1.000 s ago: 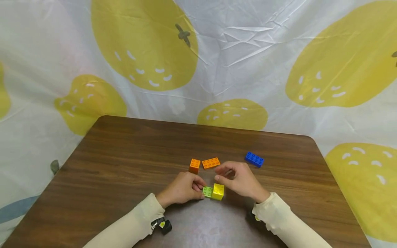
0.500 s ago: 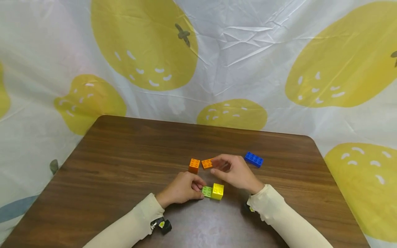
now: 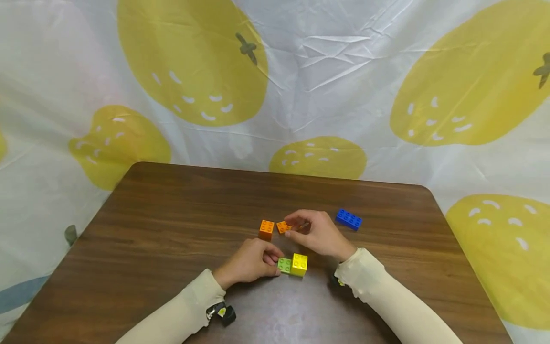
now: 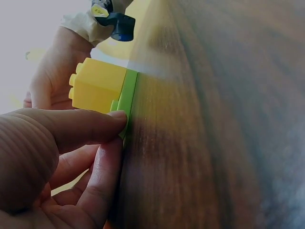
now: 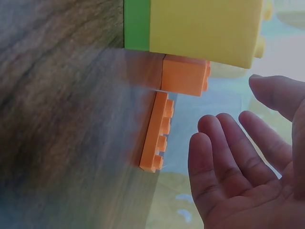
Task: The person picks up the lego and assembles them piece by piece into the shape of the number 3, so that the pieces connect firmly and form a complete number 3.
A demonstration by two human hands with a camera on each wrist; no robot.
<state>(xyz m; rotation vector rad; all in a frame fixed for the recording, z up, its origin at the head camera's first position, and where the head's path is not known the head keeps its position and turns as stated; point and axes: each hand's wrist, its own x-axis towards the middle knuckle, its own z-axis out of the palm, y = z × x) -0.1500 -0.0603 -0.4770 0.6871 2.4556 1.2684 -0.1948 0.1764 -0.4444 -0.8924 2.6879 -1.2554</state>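
Note:
A flat light-green brick lies on the table with a tall yellow brick attached on its right part. My left hand pinches the green brick's left end; thumb and fingertip meet there in the left wrist view, beside the yellow brick. Above the flat orange brick is my right hand, hiding that brick's right part. In the right wrist view its fingers are spread and stay apart from the flat orange brick.
A taller orange brick stands just left of the flat orange one. Farther right lies a blue brick. All rest on a brown wooden table, with a fruit-print cloth hanging behind its far edge.
From beside the yellow brick, my right hand has moved away and left until it covers part of the flat orange brick. My left hand keeps its pinch on the green brick.

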